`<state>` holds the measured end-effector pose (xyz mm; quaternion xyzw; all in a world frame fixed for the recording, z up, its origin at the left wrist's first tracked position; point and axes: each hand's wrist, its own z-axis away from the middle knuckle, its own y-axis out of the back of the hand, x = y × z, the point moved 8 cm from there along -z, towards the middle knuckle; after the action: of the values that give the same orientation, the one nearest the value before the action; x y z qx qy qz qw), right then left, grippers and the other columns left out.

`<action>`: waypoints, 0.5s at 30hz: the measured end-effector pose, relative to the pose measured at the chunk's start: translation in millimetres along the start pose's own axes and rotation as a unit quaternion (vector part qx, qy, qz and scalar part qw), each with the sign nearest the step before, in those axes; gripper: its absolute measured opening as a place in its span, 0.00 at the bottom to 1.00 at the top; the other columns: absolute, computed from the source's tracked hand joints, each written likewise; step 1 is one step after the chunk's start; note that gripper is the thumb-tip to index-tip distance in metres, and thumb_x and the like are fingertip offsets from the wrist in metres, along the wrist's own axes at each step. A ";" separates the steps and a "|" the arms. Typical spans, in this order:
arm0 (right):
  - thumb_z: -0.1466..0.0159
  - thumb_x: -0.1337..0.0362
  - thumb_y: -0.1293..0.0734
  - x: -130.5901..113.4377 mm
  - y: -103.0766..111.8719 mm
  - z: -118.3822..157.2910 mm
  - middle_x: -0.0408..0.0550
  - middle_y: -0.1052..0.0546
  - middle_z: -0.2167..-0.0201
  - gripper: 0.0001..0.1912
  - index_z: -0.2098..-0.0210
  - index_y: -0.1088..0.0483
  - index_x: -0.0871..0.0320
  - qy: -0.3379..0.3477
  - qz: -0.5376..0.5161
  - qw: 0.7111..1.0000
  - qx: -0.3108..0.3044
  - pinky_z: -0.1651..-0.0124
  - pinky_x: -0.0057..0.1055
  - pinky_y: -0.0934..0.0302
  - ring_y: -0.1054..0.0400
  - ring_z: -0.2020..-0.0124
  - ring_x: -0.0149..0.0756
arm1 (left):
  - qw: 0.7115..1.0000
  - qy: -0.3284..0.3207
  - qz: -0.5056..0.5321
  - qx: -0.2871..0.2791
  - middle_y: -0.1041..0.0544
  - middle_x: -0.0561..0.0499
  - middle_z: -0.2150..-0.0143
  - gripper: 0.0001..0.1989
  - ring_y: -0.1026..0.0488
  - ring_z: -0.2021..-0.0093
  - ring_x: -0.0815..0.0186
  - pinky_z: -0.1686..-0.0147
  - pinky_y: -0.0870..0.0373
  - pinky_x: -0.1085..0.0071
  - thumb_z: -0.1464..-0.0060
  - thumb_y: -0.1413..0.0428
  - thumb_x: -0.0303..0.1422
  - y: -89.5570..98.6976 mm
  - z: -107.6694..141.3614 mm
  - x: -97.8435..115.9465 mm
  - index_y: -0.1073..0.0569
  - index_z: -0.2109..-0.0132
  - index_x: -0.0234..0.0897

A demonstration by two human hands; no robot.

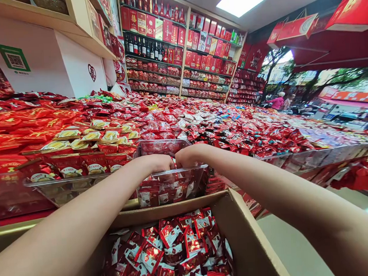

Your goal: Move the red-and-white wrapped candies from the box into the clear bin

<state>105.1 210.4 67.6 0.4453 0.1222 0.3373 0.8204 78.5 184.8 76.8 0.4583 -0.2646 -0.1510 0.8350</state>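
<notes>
Both my hands reach over the front rim of a clear plastic bin [200, 174] at the middle. My left hand [163, 163] is bent down inside it, its fingers partly seen through the clear wall. My right hand [187, 153] curls down beside it, close to the left, with its fingertips hidden. What either hand holds cannot be made out. Small red and white packets [164, 197] show through the bin's front. Below my forearms, an open cardboard box [246, 233] contains many similar red and white packets [176, 252].
Durian packets [71, 165] fill a clear bin on the left. Heaps of wrapped sweets [263, 130] spread over the display behind and to the right. Shelves [156, 53] with bottles and red boxes stand at the back. Red bags [353, 8] hang at upper right.
</notes>
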 end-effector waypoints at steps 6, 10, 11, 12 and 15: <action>0.58 0.65 0.32 7.7 -10.5 -8.6 0.44 0.29 0.81 0.17 0.67 0.28 0.64 -0.003 -0.073 0.996 -0.045 0.75 0.27 0.40 0.36 0.80 0.31 | 0.999 -0.018 -0.006 0.028 0.30 0.56 0.78 0.13 0.33 0.77 0.70 0.75 0.36 0.71 0.51 0.48 0.39 3.2 -3.3 -3.0 0.29 0.70 0.31; 0.55 0.68 0.35 15.1 -11.2 -9.2 0.45 0.29 0.82 0.12 0.70 0.28 0.65 -0.024 -0.094 0.994 -0.040 0.74 0.29 0.39 0.35 0.79 0.33 | 0.995 -0.043 -0.030 0.089 0.28 0.51 0.65 0.10 0.31 0.64 0.64 0.63 0.35 0.63 0.48 0.50 0.36 13.2 -12.4 -7.0 0.30 0.63 0.33; 0.54 0.70 0.35 17.4 -9.5 -8.6 0.46 0.29 0.82 0.11 0.70 0.28 0.66 -0.031 -0.096 0.994 -0.034 0.73 0.30 0.39 0.34 0.78 0.34 | 0.994 -0.052 -0.034 0.094 0.29 0.50 0.61 0.10 0.32 0.62 0.64 0.60 0.36 0.61 0.48 0.50 0.35 14.1 -15.0 -6.9 0.31 0.61 0.33; 0.54 0.71 0.36 19.6 -7.4 -7.5 0.46 0.29 0.81 0.10 0.71 0.29 0.66 -0.038 -0.098 0.994 -0.028 0.73 0.30 0.39 0.34 0.78 0.35 | 0.993 -0.061 -0.037 0.092 0.29 0.49 0.59 0.09 0.32 0.59 0.63 0.58 0.37 0.60 0.48 0.50 0.34 14.1 -17.8 -6.4 0.31 0.61 0.34; 0.52 0.71 0.38 23.8 -0.3 -0.7 0.49 0.28 0.80 0.11 0.69 0.30 0.68 -0.060 -0.115 0.991 -0.020 0.74 0.31 0.39 0.33 0.79 0.35 | 0.993 -0.073 -0.038 0.083 0.31 0.48 0.54 0.11 0.34 0.56 0.61 0.56 0.38 0.57 0.48 0.50 0.33 12.4 -27.9 -4.2 0.32 0.58 0.34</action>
<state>122.6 226.5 69.3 0.4310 0.1163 0.2162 0.8683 91.4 212.6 73.7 0.5233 -0.3190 -0.1931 0.7663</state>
